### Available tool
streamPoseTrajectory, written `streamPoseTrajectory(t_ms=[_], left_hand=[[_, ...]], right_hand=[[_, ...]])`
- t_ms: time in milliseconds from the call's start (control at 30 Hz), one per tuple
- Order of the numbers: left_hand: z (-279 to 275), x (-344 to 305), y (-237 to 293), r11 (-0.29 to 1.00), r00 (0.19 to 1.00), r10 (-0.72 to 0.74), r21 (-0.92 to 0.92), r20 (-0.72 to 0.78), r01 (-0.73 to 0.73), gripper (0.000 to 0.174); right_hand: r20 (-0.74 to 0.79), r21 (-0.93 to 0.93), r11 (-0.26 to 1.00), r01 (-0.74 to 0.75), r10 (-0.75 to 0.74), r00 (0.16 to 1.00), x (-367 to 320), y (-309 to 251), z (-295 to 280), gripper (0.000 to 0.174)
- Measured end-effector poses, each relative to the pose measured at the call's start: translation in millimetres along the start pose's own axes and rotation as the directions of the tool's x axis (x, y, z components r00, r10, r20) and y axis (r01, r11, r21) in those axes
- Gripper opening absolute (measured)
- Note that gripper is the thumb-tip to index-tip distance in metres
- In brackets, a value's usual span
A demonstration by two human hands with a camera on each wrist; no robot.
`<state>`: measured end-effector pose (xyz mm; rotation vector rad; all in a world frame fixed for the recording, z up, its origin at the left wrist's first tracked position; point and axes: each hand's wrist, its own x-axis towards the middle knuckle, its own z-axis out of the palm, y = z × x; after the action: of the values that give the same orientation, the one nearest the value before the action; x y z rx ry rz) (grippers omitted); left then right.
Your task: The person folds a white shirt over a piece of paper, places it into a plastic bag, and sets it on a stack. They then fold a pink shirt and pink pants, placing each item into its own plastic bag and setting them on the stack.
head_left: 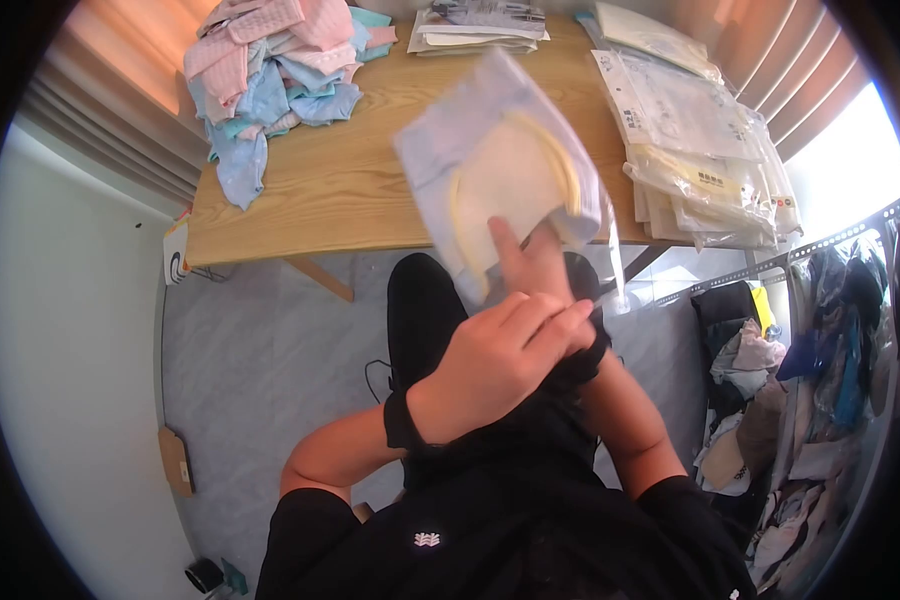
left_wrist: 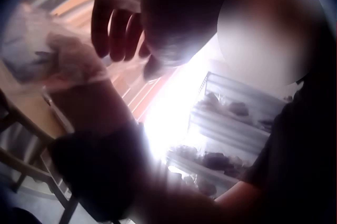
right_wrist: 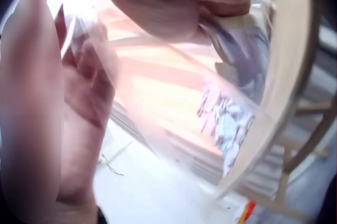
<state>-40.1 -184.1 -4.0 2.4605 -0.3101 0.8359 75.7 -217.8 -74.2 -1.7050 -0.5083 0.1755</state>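
Observation:
My right hand [head_left: 536, 268] grips the lower edge of a folded pale lilac garment [head_left: 440, 150] with a cream, yellow-edged panel, tilted above the table edge. In the right wrist view, the right hand [right_wrist: 184, 3] pinches this garment [right_wrist: 245, 55] at the top. Clear plastic film [right_wrist: 158, 134] spans that view; in the left wrist view it covers the right hand [left_wrist: 73, 63]. The left hand [head_left: 500, 360] crosses over the right wrist, fingers curled, seemingly pinching the film's edge. Its fingers [left_wrist: 120, 32] hang at the top of the left wrist view, blurred.
A pile of pink and blue clothes [head_left: 270, 80] lies on the wooden table [head_left: 310, 190] at the back left. Flat packages [head_left: 480, 28] are at the back; stacked clear bags [head_left: 700, 130] lie at the right. A rack with bagged clothes [head_left: 830, 330] stands right of the person.

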Motion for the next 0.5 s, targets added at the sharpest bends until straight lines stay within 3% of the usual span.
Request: streamPoseTrajectory(t_ms=[67,100,133,167,233,267,367,400,500], left_hand=[[-4,-3,-6,0.987,0.989,-0.063,-0.155,-0.133,0.042,0.052],[-7,-11,-12,0.962,0.967,-0.172,-0.245,-0.188,0.123,0.062],[-3,-18,-20,0.843,0.893,-0.386,-0.483,-0.232,0.238,0.067],[1,-24,-28,0.654,0.781,-0.586,-0.695,-0.217,0.298,0.072],[-6,-29,-43,0.237,0.709,-0.704,-0.955,-0.044,0.176,0.077],[-9,-32,-49,-0.004,0.680,-0.730,-0.996,0.065,0.092,0.080],[-14,-40,-60,-0.402,0.705,-0.681,-0.905,0.196,-0.137,0.084],[-16,-37,-55,-0.329,0.652,-0.742,-0.932,0.157,-0.150,0.073],[-12,-45,-63,-0.118,0.465,-0.858,-0.964,0.219,0.238,0.060]], right_hand=[[0.261,-0.397,0.909,-0.124,0.241,0.935,19,-49,-35,0.031],[0.288,-0.425,0.905,-0.014,0.150,0.946,24,-60,-43,0.031],[0.231,-0.308,0.921,0.237,-0.169,0.958,32,-46,-43,0.027],[0.135,-0.210,0.848,0.487,-0.468,0.873,37,-32,-43,0.026],[0.191,-0.242,0.704,0.668,-0.641,0.744,41,-29,-51,0.026],[0.227,-0.249,0.620,0.744,-0.710,0.667,41,-27,-54,0.028],[0.406,-0.222,0.376,0.900,-0.803,0.436,26,-16,-57,0.024],[0.453,-0.247,0.335,0.909,-0.789,0.414,18,-17,-57,0.021],[0.467,-0.190,0.262,0.946,-0.824,0.322,7,1,-56,0.018]])
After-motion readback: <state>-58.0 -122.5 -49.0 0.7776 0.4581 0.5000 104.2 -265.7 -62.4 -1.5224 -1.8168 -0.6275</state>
